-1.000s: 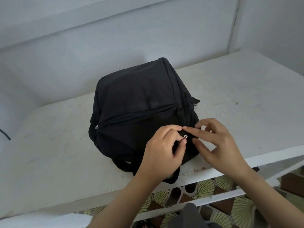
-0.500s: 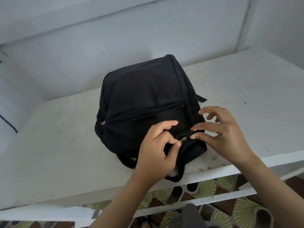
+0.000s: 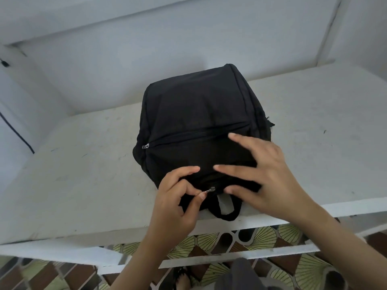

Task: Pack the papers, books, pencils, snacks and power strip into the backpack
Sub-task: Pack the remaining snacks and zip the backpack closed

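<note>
On the far left, a thin black cable (image 3: 17, 133) runs down the pale wall (image 3: 104, 70). Next is the white counter (image 3: 73, 174): painted, scuffed, speckled with dark marks, set into a corner of the room.

Your black backpack (image 3: 199, 114) sits mid-counter, its near end at the front edge. A front-pocket zip runs across it and looks closed, with its small metal slider (image 3: 145, 146) at the left end.

Your left hand (image 3: 176, 204) is at the bag's near end. Thumb and a curled finger pinch the metal zipper pull (image 3: 210, 190) of the top zip, and the other fingers (image 3: 188, 169) bend over the fabric. Just right of the pull, the carry loop (image 3: 227, 215) hangs at the counter edge.

Your right hand (image 3: 270, 178) lies on the bag, its fingers straight and spread, pressing the fabric and gripping nothing. A strap end (image 3: 270, 124) pokes out at the bag's right side.

Below the counter there are white rails (image 3: 230, 258) and floor tiles (image 3: 263, 237) with a green fan pattern and brown. A foot in a sandal (image 3: 182, 279) shows at the bottom.
</note>
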Action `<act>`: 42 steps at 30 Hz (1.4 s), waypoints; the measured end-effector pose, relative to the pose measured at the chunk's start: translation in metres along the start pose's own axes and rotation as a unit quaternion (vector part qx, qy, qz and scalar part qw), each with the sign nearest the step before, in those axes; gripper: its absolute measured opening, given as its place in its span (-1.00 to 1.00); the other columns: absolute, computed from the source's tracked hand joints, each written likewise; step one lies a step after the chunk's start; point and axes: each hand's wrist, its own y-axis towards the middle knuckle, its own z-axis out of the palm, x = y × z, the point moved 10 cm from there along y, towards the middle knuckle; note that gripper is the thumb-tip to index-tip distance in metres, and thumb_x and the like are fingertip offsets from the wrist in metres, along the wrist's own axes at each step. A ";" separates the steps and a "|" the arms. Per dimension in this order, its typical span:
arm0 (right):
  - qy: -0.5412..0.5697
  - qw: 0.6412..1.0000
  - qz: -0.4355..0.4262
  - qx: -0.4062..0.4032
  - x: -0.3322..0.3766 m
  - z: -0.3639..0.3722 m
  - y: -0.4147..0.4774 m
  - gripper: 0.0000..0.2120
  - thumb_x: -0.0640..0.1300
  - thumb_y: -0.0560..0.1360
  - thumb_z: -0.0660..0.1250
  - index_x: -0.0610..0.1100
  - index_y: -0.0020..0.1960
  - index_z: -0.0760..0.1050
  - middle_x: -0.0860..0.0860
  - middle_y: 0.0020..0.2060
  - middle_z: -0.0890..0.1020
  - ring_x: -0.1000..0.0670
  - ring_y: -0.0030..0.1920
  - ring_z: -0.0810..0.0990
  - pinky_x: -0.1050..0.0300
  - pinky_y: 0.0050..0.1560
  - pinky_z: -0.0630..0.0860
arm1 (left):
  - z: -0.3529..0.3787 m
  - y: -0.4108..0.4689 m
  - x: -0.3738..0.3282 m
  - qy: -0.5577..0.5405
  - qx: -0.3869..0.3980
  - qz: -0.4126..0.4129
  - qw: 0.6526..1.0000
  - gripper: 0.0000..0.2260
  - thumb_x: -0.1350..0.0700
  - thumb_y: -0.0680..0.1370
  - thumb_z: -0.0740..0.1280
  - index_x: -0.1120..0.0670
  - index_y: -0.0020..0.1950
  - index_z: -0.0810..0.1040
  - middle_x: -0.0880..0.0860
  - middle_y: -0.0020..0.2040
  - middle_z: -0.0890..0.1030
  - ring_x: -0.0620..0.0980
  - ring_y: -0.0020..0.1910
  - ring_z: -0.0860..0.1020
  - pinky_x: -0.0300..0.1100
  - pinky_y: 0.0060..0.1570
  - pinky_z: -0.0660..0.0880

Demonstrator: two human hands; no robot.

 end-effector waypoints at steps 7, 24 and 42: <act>0.058 0.998 0.004 -0.009 0.011 0.023 0.003 -0.81 0.11 0.40 0.33 0.05 -0.22 0.65 0.06 0.35 0.40 -0.02 0.38 0.31 -0.18 0.40 0.12 | -0.016 -0.018 0.002 0.045 -0.043 0.022 0.998 -0.90 0.12 0.46 0.35 0.06 -0.24 0.48 -0.07 0.19 0.48 -0.13 0.21 0.45 0.03 0.37 0.24; -0.051 0.997 -0.045 -0.044 0.064 0.045 0.016 -0.76 0.15 0.44 0.30 0.06 -0.05 0.66 0.09 0.20 0.58 -0.03 0.25 0.46 -0.40 0.38 -0.06 | -0.061 -0.058 0.025 0.083 -0.128 -0.040 0.987 -0.85 0.12 0.48 0.33 0.09 -0.25 0.42 0.01 0.16 0.51 0.04 0.13 0.51 0.07 0.04 0.48; -0.036 0.995 -0.011 -0.097 0.060 0.048 0.009 -0.77 0.04 0.45 0.28 -0.03 -0.31 0.54 0.12 -0.06 0.58 0.10 0.09 0.45 -0.29 0.41 -0.03 | -0.096 -0.039 0.117 0.113 -0.192 -0.164 0.961 -0.85 0.31 0.44 0.41 0.18 -0.24 0.46 0.01 0.04 0.52 -0.22 0.05 0.42 -0.54 0.09 0.28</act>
